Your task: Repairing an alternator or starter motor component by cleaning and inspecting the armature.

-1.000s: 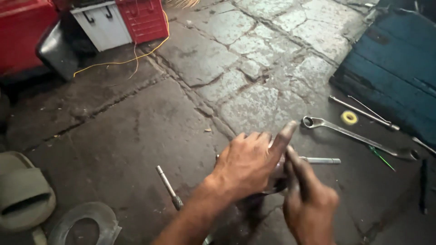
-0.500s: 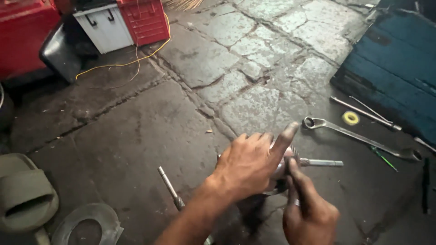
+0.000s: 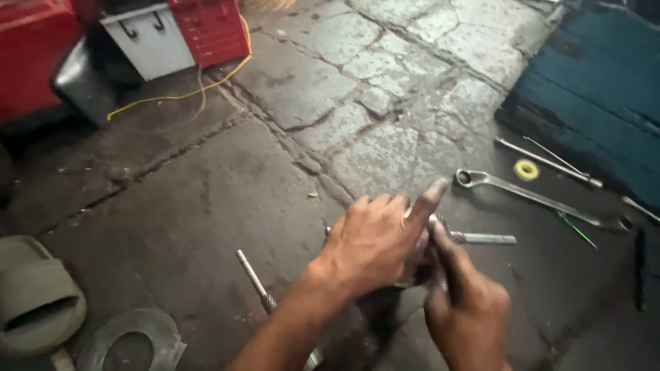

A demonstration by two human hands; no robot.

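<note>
Right hand [image 3: 467, 312]: at 5 o'clock, fingers wrapped around a small dark metal part [image 3: 421, 264].
Left hand [image 3: 375, 240]: fingers curl over the same part, forefinger out toward 1 o'clock.
Metal rod [image 3: 256, 280]: on the floor at 7 o'clock.
Ring spanner [image 3: 536, 198]: at 2 o'clock, just beside a yellow ring [image 3: 526, 170].

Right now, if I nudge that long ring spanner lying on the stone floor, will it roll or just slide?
The ring spanner looks flat and lies flat, so it would likely slide or pivot, not roll. It appears to be solid metal: probably stiff and heavy for its slimness. The rough, cracked stone floor may snag it.
</note>
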